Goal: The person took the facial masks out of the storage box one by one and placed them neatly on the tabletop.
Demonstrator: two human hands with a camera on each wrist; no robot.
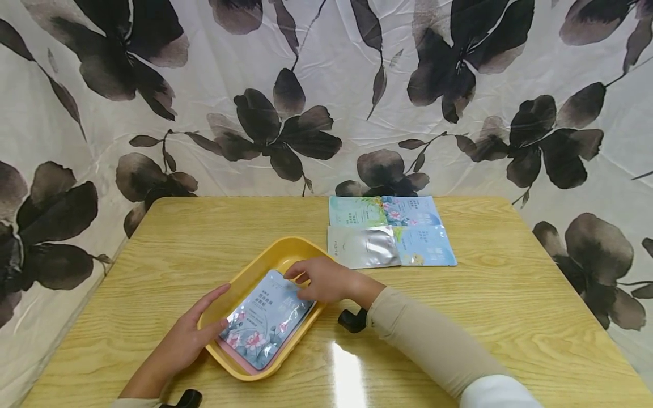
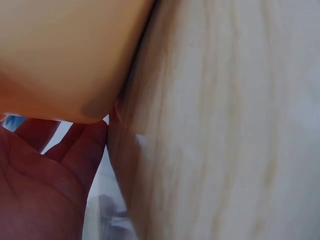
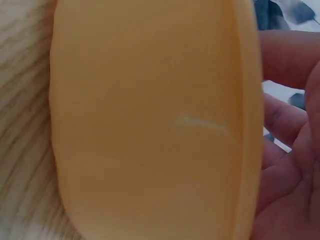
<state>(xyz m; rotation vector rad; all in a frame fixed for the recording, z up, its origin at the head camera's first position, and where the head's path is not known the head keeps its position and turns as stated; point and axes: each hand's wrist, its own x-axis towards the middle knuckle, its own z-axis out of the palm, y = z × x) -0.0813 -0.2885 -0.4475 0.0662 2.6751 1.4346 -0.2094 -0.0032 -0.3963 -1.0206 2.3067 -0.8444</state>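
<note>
Seemingly for steadiness, the left hand rests outstretched fingers on the yellow tray's left edge — the right hand, half-curled, pinch uncertain, is over the lotus-print sachet's far edge inside.

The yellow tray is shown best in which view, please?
The head view: it shows the yellow tray from above, rim and inside. The left wrist view shows only a cropped outer side; the right wrist view, an outer wall and rim.
</note>
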